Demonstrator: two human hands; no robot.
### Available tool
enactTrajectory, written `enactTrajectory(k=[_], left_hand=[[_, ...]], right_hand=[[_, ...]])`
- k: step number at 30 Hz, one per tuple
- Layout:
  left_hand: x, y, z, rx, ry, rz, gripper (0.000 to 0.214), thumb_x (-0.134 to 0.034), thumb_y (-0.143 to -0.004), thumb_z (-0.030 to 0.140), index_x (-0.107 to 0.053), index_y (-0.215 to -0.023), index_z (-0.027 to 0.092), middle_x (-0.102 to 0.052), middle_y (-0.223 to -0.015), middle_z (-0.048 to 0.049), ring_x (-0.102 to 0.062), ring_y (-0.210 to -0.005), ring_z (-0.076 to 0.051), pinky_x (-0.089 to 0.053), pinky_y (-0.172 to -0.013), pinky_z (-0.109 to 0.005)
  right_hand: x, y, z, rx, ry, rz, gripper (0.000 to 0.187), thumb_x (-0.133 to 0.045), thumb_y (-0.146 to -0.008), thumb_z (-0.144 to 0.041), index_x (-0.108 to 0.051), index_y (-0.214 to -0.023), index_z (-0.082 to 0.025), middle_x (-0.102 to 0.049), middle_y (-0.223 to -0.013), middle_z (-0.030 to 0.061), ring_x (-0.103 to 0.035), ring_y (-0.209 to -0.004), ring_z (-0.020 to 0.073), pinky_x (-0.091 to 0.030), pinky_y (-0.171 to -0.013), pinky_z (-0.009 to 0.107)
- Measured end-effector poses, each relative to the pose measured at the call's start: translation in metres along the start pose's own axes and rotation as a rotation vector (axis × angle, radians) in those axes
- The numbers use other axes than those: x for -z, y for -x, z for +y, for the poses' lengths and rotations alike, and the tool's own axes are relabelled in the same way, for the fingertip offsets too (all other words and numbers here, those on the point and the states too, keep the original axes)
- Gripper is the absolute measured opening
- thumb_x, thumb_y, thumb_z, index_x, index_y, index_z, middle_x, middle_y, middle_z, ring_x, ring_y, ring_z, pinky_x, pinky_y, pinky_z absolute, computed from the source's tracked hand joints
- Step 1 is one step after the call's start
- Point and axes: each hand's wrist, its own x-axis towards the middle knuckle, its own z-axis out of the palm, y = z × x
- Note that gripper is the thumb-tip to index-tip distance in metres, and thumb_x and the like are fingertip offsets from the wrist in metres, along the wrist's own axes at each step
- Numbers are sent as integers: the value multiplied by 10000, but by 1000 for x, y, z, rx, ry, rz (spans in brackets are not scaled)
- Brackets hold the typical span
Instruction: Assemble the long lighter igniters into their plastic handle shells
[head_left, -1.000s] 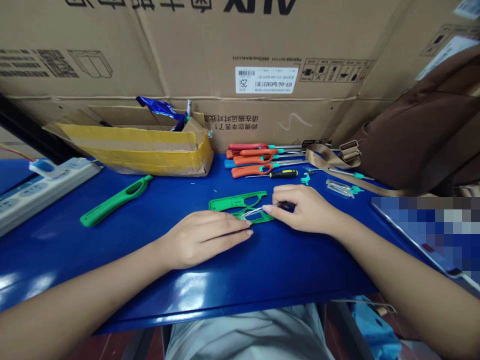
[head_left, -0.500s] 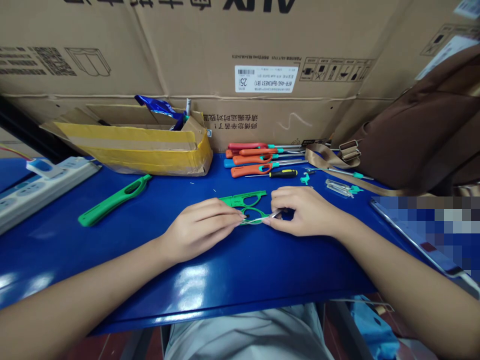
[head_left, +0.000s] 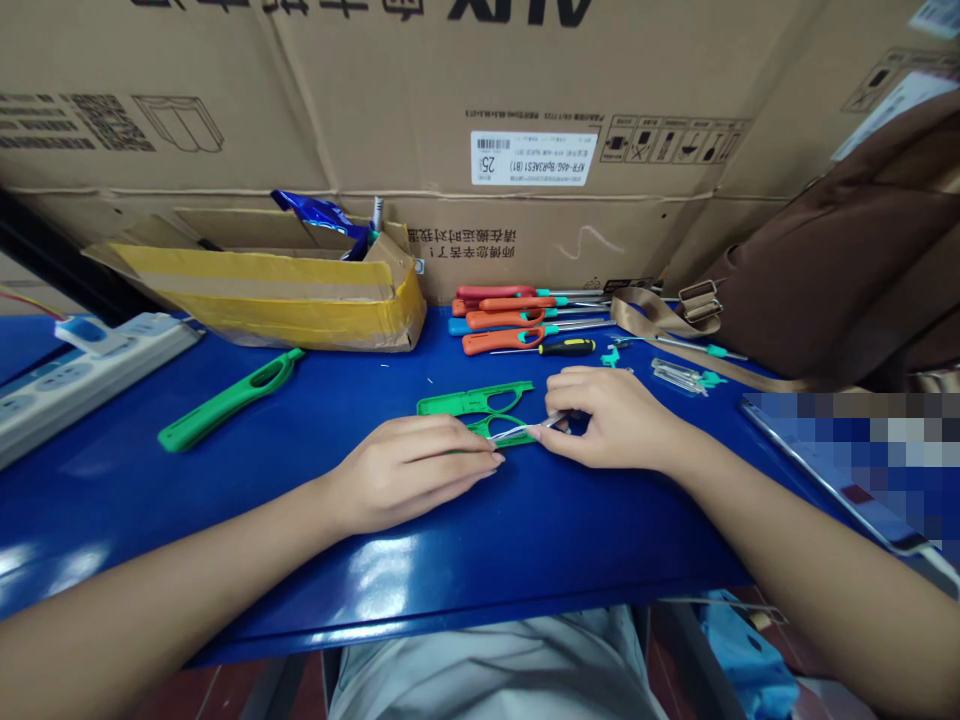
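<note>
My left hand (head_left: 416, 470) is closed, its fingertips pressed together over the near green lighter handle half (head_left: 517, 438). A thin white wire (head_left: 508, 432) runs from those fingertips toward my right hand (head_left: 611, 418). That hand is closed too, its thumb and forefinger pinching a short metal tube (head_left: 556, 419) at the wire's other end. Just beyond my left fingers lies a second green handle half (head_left: 457, 402), its hollow inner side up. My fingers hide most of the near half.
Several lighters (head_left: 502, 343) and a screwdriver (head_left: 566, 348) lie at the back. Clear parts (head_left: 679, 375) are on the right, near a phone (head_left: 825, 470). A green handle (head_left: 229, 400), power strip (head_left: 97, 370) and yellow-taped box (head_left: 300, 310) are on the left.
My left hand has shifted slightly nearer and lower, uncovering more of the far green handle half. The right hand has risen very slightly, still pinching the metal tube.
</note>
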Motion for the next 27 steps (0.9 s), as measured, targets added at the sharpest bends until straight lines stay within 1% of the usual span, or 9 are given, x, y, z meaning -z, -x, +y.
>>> enactTrajectory(k=[3,7,12,14,15,18,22,24,27], left_hand=[[3,-4,6,-25,-39,-25,262,-724,-893,79,-725,-1149,136,-787,-1088,-107,-756,-978,-205,-626,-865,-291],[8,-8,10,33,-38,-57,231,-702,-927,120,-745,-1143,191,-799,-1075,-57,-767,-935,-167,-611,-856,-232],[8,-5,9,-45,-122,-93,243,-675,-945,125,-733,-1174,181,-794,-1114,-66,-759,-950,-189,-608,-848,-258],[7,-4,8,-50,-114,-78,238,-685,-936,119,-726,-1165,165,-792,-1108,-78,-756,-949,-194,-611,-834,-268],[5,-3,7,-41,-102,-53,240,-693,-928,111,-721,-1162,154,-789,-1103,-87,-753,-957,-196,-613,-837,-274],[2,-1,4,31,-80,52,260,-701,-915,79,-700,-1169,134,-781,-1092,-101,-742,-985,-185,-606,-878,-284],[2,0,-4,185,-138,146,211,-715,-911,91,-715,-1115,148,-784,-1033,-68,-740,-938,-146,-587,-906,-256],[2,0,-7,236,-149,155,168,-719,-915,118,-727,-1080,149,-787,-975,-53,-738,-892,-141,-590,-875,-245],[3,-1,-10,275,-132,105,148,-705,-931,150,-737,-1075,147,-789,-946,-49,-734,-847,-144,-592,-833,-249]], right_hand=[[0,-1,-3,-15,12,9,449,-597,-940,-498,-499,-628,-191,-589,-675,-2,-543,-685,137,-323,-623,281],[-1,-1,-5,-42,33,9,472,-616,-920,-521,-472,-612,-192,-575,-660,-1,-541,-680,141,-309,-617,288],[-4,-2,-5,-42,44,4,418,-660,-876,-454,-485,-602,-191,-584,-656,-6,-521,-665,140,-317,-617,283],[-5,-1,-5,-40,39,-1,406,-662,-879,-446,-498,-611,-190,-589,-663,-6,-528,-673,142,-321,-619,282],[-5,-1,-4,-37,30,-5,400,-661,-884,-451,-509,-623,-189,-595,-674,-6,-534,-682,144,-324,-621,281],[-3,0,-2,-14,-58,-24,338,-656,-911,-464,-582,-728,-190,-623,-742,-3,-559,-715,144,-358,-646,276],[2,1,3,17,-262,-54,180,-586,-974,-331,-648,-888,-185,-661,-834,16,-583,-747,139,-428,-714,268],[5,1,8,46,-337,-62,163,-545,-991,-265,-664,-932,-172,-676,-862,34,-596,-761,141,-454,-739,269],[6,1,15,78,-378,-90,194,-524,-1008,-243,-696,-989,-155,-693,-926,65,-624,-815,158,-482,-778,286]])
